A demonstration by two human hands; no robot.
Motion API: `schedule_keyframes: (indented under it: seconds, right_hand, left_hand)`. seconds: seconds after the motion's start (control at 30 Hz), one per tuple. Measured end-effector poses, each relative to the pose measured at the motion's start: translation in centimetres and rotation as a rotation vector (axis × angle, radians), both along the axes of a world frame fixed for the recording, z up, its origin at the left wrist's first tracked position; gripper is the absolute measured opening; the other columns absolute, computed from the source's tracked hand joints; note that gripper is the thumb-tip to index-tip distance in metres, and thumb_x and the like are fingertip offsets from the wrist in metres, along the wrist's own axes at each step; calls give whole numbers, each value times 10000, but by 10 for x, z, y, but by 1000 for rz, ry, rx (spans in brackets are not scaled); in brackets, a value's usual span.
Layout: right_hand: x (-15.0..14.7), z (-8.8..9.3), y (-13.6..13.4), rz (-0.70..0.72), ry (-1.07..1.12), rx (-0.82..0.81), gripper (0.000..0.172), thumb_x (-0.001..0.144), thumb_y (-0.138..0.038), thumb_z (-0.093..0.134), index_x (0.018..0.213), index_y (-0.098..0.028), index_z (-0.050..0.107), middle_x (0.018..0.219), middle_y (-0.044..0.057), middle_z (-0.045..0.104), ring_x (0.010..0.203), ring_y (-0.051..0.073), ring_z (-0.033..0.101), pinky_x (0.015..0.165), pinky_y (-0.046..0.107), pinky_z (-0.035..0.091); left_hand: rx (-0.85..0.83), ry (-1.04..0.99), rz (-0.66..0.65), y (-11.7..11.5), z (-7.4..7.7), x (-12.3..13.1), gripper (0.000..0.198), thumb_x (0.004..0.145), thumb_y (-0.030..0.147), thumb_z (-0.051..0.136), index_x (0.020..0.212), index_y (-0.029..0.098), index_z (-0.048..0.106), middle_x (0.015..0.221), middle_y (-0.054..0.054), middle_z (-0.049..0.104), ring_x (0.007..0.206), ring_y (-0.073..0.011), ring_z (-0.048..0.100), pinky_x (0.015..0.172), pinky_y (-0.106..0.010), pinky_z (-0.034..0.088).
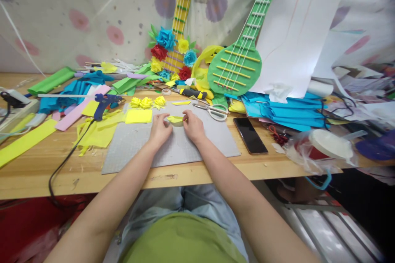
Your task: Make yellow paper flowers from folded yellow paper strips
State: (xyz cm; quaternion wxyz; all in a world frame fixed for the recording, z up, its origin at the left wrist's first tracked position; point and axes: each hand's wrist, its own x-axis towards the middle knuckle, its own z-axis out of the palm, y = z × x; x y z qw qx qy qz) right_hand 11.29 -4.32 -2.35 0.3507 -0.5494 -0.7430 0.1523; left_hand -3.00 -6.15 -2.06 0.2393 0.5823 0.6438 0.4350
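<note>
Backdrop: a pale wall covering [132,4], printed with pink and purple blooms, is seen behind a wooden table [197,174]; slatted grey surface [321,230] noted below right.

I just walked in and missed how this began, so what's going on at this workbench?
A person holds a small yellow piece between the left hand and right hand, above a gray mat. Flat yellow paper lies near the left hand, with three yellow flowers behind it. Scissors lie beyond the right hand. At the back are a green guitar-shaped model and a yellow one decorated with colorful flowers.
</note>
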Motion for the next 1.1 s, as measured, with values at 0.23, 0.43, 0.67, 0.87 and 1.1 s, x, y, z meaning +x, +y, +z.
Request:
schedule_keyframes:
  seconds: [0.23,0.43,0.67,0.87,1.1]
  right_hand:
    - [4,-5,2,24,92,2,370,678,-67,470,1004,-239,497,813,-12,637,858,175,502,753,297,406]
    - [10,-11,9,16,159,-110,323,640,-83,525,925,-236,523,758,-36,633,782,148,496,729,276,399]
    - [13,-16,13,49,232,-164,317,641,-100,543,934,-220,514,767,-44,625,735,107,528,732,257,411]
    - [12,-14,13,15,214,-206,252,691,-185,547,939,-216,522,749,-42,620,721,110,538,725,261,416]
    - [5,-10,11,-86,136,-219,247,691,-176,519,935,-213,530,748,-25,620,722,132,537,700,268,408]
  left_hand:
    - [105,430,-107,4,0,-15,301,700,139,549,989,221,556,913,-24,627,933,-203,524,821,-331,440]
    - [97,438,-131,5,-1,-13,270,723,160,549,975,251,576,914,2,647,917,-183,528,785,-292,427]
    - [84,448,-185,2,0,-12,204,759,174,519,929,245,608,834,-8,660,928,-183,530,781,-280,419]
    - [19,404,-137,2,1,-9,228,756,251,555,980,237,597,870,-18,665,928,-185,546,778,-285,416]
    - [-94,292,-47,8,0,-5,207,769,287,537,961,228,588,878,-7,675,816,-160,577,682,-269,407]
